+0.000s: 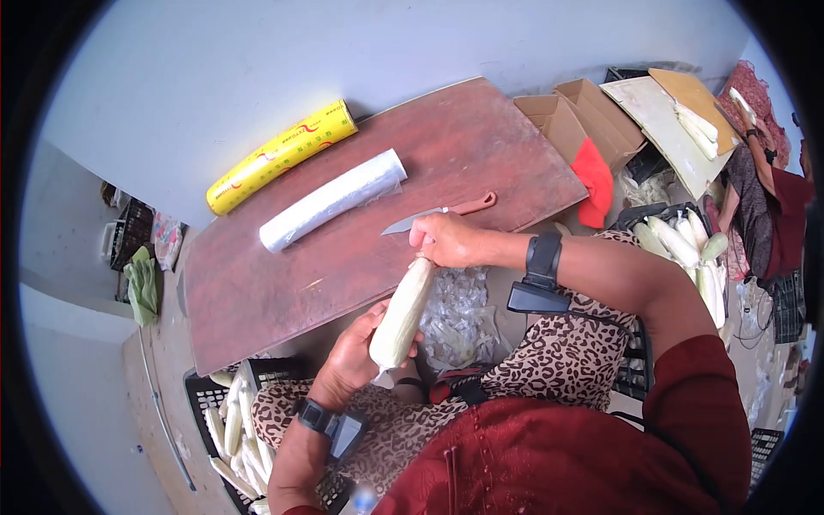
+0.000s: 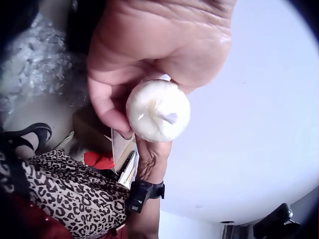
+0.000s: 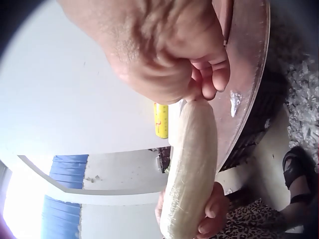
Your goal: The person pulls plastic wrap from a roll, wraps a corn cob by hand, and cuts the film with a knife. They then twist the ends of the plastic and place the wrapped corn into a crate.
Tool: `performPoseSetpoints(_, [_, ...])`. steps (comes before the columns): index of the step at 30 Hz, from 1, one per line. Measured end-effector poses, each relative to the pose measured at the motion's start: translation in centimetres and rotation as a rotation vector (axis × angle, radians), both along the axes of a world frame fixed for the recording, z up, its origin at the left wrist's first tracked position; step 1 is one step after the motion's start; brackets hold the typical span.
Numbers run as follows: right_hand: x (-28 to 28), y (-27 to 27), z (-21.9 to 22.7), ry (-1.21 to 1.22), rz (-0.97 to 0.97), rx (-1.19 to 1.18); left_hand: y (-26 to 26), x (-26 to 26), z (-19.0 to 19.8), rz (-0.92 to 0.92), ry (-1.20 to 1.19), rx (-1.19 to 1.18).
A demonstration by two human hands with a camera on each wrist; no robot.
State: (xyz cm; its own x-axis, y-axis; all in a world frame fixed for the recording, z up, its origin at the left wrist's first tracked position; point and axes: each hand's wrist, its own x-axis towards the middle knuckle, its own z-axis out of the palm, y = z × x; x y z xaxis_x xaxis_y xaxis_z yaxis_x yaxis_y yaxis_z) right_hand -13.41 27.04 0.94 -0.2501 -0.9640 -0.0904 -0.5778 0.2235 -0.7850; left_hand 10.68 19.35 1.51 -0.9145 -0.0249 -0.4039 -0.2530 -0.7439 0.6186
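A long pale vegetable (image 1: 403,313) with fine lengthwise streaks, shaped like an ear of corn, slants over the front edge of the table. My left hand (image 1: 354,350) grips its thick lower end; in the left wrist view that rounded end (image 2: 158,112) faces the camera, glossy, with a small whitish tuft. At the narrow top, my right hand (image 1: 448,240) pinches the tip between thumb and curled fingers, seen close in the right wrist view. Just beyond the right hand, a knife (image 1: 472,206) with a reddish-brown handle lies on the table.
On the reddish table (image 1: 240,283) lie a clear film roll (image 1: 333,199) and a yellow-wrapped roll (image 1: 283,157). Black crates (image 1: 203,390) of pale vegetables stand left and right. Crumpled clear plastic (image 1: 459,313) lies below. Another person (image 1: 777,206) sits at far right, near cardboard boxes (image 1: 579,120).
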Motion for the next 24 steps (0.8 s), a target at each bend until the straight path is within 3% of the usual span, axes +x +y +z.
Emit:
performPoseSetpoints(3, [1.3,-0.1,-0.4,0.020,0.012,-0.001,0.9,0.5,-0.6,0.017,-0.086,0.044])
performPoseSetpoints(10, [2.1,-1.5,-0.7,-0.012,0.145,-0.060,3.1,-0.2,-2.9,0.101,-0.282,-0.181])
performPoseSetpoints(13, [1.0,-3.0,-0.6,0.015,0.063,-0.082,2.8,0.3,-3.6,0.155,-0.284,-0.147])
performPoseSetpoints(16, [-2.4,-3.2,-1.2,0.282,0.029,-0.227,2.6,0.7,-3.8,0.187,-0.303,-0.133])
performPoseSetpoints(19, [-4.8,-1.4,-0.5,0.550,-0.019,-0.001,2.4,1.1,-4.3,0.190,-0.317,-0.137])
performPoseSetpoints(22, [-5.8,0.2,-0.1,0.594,0.018,0.251,2.5,1.2,-4.6,0.186,-0.331,-0.119])
performPoseSetpoints(24, [-6.3,0.4,-0.3,0.590,0.029,0.288,2.5,1.2,-4.8,0.178,-0.332,-0.110])
